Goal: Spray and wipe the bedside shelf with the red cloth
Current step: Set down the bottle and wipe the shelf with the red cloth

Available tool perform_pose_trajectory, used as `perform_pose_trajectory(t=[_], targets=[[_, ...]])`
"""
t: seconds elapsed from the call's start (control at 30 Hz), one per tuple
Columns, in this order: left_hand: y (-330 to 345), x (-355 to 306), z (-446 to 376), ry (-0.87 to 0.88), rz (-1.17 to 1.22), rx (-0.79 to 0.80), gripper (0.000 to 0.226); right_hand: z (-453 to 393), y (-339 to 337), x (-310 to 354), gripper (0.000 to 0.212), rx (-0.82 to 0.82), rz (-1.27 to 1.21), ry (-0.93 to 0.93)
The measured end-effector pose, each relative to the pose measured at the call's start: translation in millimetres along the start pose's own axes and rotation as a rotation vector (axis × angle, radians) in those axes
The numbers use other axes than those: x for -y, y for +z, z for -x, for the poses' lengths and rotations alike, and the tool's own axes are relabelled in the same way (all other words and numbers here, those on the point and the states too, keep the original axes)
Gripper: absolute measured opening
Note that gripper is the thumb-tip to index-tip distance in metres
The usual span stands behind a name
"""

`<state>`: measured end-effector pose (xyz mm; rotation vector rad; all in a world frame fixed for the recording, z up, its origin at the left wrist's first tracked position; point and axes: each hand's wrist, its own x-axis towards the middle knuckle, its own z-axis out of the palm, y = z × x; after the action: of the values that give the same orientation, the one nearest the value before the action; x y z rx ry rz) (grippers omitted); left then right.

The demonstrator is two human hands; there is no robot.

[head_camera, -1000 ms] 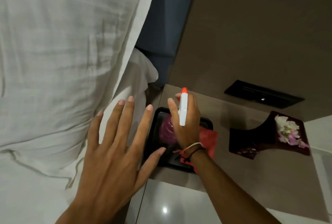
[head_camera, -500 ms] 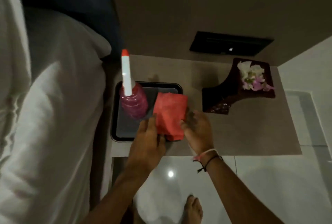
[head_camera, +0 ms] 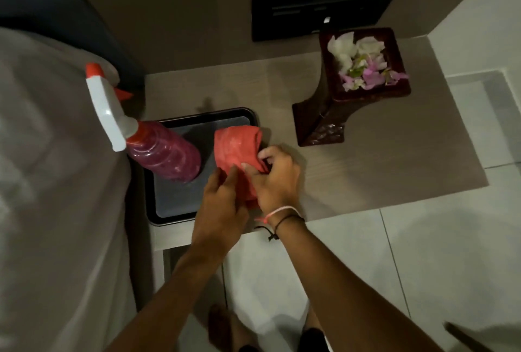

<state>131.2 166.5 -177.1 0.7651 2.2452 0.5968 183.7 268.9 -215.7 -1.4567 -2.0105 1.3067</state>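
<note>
The red cloth (head_camera: 235,147) is bunched over the right edge of a black tray (head_camera: 172,205) on the beige bedside shelf (head_camera: 380,171). Both hands grip it: my left hand (head_camera: 221,205) holds its near left part, my right hand (head_camera: 275,175) pinches its right side. A spray bottle (head_camera: 160,151) of pink liquid, with a white trigger head and orange nozzle, stands in the tray's left half, untouched.
A dark wooden vase (head_camera: 349,92) with white and pink flowers stands at the shelf's back right. A black switch panel (head_camera: 324,10) is on the wall behind. White bedding (head_camera: 56,182) borders the shelf on the left. Pale floor tiles (head_camera: 423,267) and my feet lie below.
My right hand has let go of the spray bottle, which now stands in the tray. Both hands have closed on the red cloth and bunched it. The view has swung down over the shelf.
</note>
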Motion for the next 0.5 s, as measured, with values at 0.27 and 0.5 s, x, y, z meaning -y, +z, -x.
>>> perform_pose_trajectory(t=[0.27, 0.5], targets=[[-53.8, -40.6, 41.4, 0.178, 0.004, -0.317, 0.046, 49.8, -105.3, -40.2, 0.048, 0.345, -0.999, 0.41], [-73.8, -157.2, 25.3, 0.534, -0.269, -0.359, 0.075, 102.7, -149.6, -71.4, 0.075, 0.376, -1.298, 0.573]])
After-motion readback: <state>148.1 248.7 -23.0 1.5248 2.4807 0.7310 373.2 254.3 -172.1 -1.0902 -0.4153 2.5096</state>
